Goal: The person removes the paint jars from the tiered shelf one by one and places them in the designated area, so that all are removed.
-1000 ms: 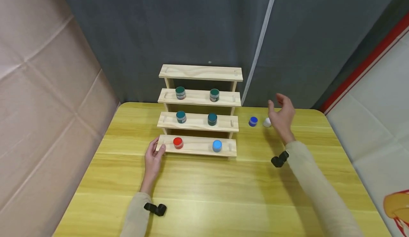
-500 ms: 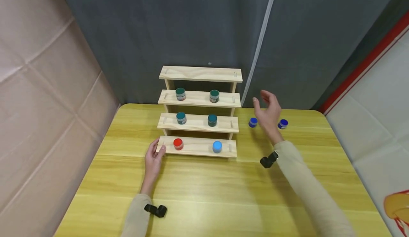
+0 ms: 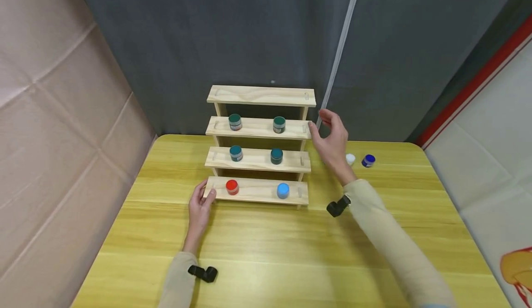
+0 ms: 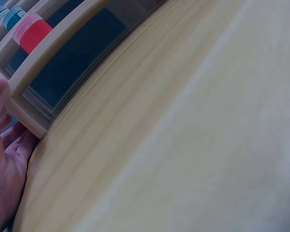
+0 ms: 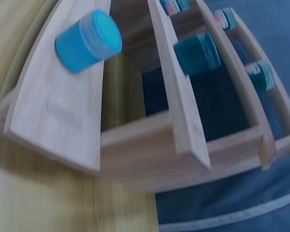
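Note:
A four-step wooden display rack (image 3: 257, 160) stands on the table. My left hand (image 3: 199, 208) grips the left end of its lowest step, thumb on top; the fingers show beneath in the left wrist view. A red jar (image 3: 232, 187) and a light blue jar (image 3: 283, 190) sit on that step. Dark green-lidded jars (image 3: 235, 153) stand in pairs on the two middle steps. At the rack's right side my right hand (image 3: 332, 146) is raised, fingers loosely bent around nothing, its thumb tip overlapping the second-highest step's end. The light blue jar (image 5: 89, 41) shows large in the right wrist view.
Right of the rack, on the table (image 3: 249, 252), stand a white-lidded jar (image 3: 350, 159) and a dark blue jar (image 3: 368, 160). A dark grey curtain (image 3: 208, 35) hangs close behind the rack. Light cloth walls (image 3: 54, 114) flank both sides.
My right hand has moved left from above the loose jars to the rack's right end. It now hides the nearer blue jar and uncovers the white-lidded one. My left hand has stayed put.

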Demonstrator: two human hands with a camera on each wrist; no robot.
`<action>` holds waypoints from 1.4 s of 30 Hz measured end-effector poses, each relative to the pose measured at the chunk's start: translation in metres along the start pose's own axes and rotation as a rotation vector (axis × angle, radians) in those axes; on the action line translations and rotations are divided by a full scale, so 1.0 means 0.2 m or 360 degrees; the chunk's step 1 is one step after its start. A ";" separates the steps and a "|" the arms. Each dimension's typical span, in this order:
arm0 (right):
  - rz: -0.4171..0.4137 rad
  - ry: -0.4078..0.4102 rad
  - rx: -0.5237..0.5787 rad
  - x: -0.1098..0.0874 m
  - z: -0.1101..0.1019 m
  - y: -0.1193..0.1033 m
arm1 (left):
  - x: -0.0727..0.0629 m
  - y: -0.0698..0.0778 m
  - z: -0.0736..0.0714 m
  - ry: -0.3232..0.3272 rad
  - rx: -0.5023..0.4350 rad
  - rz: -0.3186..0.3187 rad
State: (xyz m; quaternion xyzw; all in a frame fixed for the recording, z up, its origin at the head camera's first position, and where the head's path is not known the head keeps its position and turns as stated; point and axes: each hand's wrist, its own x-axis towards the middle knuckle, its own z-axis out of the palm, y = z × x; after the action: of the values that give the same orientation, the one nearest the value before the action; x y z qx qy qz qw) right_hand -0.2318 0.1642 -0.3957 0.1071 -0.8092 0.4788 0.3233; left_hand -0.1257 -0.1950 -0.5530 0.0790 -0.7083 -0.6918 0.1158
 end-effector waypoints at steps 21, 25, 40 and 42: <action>0.0124 -0.0408 0.0077 0.01 0.18 -0.13 | -0.01 0.00 0.01 0.0025 -0.0009 0.0031; 0.0144 -0.0464 0.0086 0.02 0.22 -0.15 | -0.01 0.00 0.01 0.0024 -0.0012 0.0033; 0.0178 -0.0507 -0.0039 0.03 0.29 -0.17 | 0.00 -0.01 0.00 0.0000 -0.0033 0.0033; 0.0174 -0.0498 -0.0033 0.02 0.29 -0.17 | 0.00 -0.01 0.00 0.0001 -0.0034 0.0033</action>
State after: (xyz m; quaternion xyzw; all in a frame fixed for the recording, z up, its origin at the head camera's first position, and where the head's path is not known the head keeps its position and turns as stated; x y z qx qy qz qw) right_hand -0.2433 0.0976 -0.3880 0.1329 -0.8592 0.4648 0.1677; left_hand -0.1259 -0.1949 -0.5553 0.0707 -0.7016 -0.6981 0.1240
